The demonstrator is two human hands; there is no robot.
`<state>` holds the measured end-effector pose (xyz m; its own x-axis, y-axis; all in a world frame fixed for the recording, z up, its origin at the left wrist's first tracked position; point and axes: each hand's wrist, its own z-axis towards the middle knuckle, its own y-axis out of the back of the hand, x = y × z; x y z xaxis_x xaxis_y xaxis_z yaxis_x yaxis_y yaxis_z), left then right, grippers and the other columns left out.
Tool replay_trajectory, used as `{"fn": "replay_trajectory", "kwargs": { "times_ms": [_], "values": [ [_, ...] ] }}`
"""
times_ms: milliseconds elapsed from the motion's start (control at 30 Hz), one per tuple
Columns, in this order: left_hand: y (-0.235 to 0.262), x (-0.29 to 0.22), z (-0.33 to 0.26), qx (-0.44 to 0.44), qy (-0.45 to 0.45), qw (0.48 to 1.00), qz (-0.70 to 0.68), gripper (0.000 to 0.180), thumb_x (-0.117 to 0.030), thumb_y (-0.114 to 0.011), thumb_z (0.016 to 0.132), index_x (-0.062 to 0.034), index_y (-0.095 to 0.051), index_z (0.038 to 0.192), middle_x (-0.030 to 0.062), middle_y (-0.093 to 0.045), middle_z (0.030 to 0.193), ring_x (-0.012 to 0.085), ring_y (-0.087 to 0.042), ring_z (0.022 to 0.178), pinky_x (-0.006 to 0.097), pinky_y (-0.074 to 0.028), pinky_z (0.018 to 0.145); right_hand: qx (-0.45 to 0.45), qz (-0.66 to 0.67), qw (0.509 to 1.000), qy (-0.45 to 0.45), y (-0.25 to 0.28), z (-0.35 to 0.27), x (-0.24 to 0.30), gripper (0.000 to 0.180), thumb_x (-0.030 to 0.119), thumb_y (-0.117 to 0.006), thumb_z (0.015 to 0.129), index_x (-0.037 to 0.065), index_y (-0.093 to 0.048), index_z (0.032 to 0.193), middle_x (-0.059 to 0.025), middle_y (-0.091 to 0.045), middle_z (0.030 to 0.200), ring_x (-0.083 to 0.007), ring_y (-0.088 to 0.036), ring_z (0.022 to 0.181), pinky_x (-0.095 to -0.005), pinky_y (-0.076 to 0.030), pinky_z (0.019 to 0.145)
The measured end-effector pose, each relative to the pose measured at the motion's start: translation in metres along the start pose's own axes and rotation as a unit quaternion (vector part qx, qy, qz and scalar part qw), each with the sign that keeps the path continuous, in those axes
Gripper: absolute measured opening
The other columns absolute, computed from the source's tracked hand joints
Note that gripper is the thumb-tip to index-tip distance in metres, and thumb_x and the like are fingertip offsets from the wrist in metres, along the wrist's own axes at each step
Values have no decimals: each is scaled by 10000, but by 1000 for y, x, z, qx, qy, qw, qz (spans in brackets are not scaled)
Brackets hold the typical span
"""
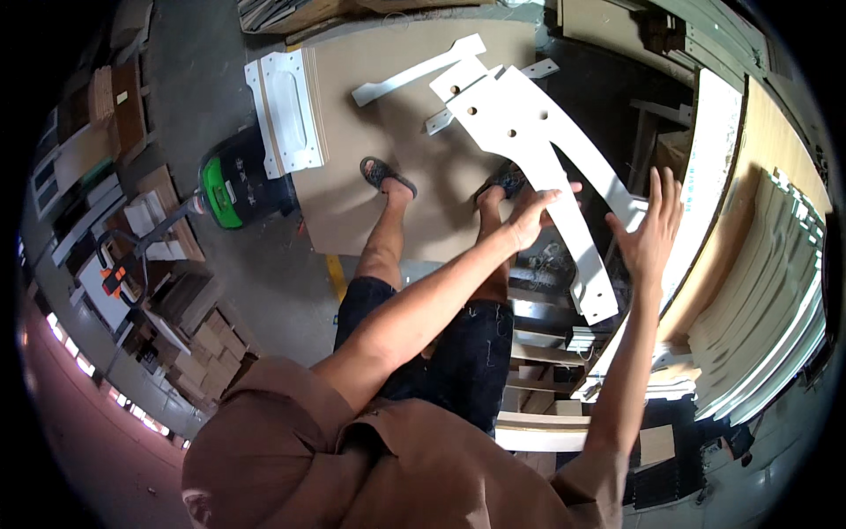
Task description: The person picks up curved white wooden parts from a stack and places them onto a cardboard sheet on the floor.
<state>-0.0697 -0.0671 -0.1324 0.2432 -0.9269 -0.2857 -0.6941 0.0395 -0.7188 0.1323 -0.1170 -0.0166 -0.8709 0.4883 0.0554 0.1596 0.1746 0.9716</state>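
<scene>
Hands meet on a long white panel (564, 185) in the head view. The left hand (535, 214) closes its fingers over the panel's near edge around mid-length, gripping it; the right hand (650, 231) stands open, fingers spread, palm just beside the far edge. Beyond the grip the panel widens into a drilled end above a cardboard sheet (370, 150), where open floor lies. Nearer than the grip, its narrow end hangs over stacked white boards (749, 335) crowding the right side.
</scene>
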Motion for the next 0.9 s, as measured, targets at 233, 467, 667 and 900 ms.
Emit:
{"fn": "replay_trajectory", "kwargs": {
  "times_ms": [233,467,667,900],
  "values": [
    [20,-1,19,27,13,997,-66,707,-436,-742,838,-86,-480,1393,187,-608,1369,390,-634,1189,536,-502,1051,225,34,974,-22,-57,30,-49,589,306,-821,771,64,-556,1238,-217,-728,1032,-370,-732,868,-445,-604,792],
    [55,-35,-12,55,-21,995,-82,829,-486,-765,793,-52,-446,1423,233,-606,1339,411,-655,1142,522,-533,1023,209,44,977,-12,-21,18,17,485,253,-811,775,46,-596,1157,-200,-737,968,-365,-737,808,-455,-604,720],
    [106,-83,-47,9,-81,979,-185,754,-480,-705,829,26,-516,1355,253,-647,1238,375,-682,1093,486,-581,933,278,145,942,123,-14,30,115,481,374,-752,902,4,-568,1150,-220,-738,918,-337,-752,780,-417,-603,622],
    [199,-160,-114,-120,-149,946,-263,791,-546,-694,812,-38,-511,1389,149,-633,1255,292,-601,1179,455,-489,1005,303,328,881,157,-55,13,277,407,343,-536,1058,-14,-558,1253,-190,-631,1069,-264,-599,913,-386,-498,817]
  ]
}}
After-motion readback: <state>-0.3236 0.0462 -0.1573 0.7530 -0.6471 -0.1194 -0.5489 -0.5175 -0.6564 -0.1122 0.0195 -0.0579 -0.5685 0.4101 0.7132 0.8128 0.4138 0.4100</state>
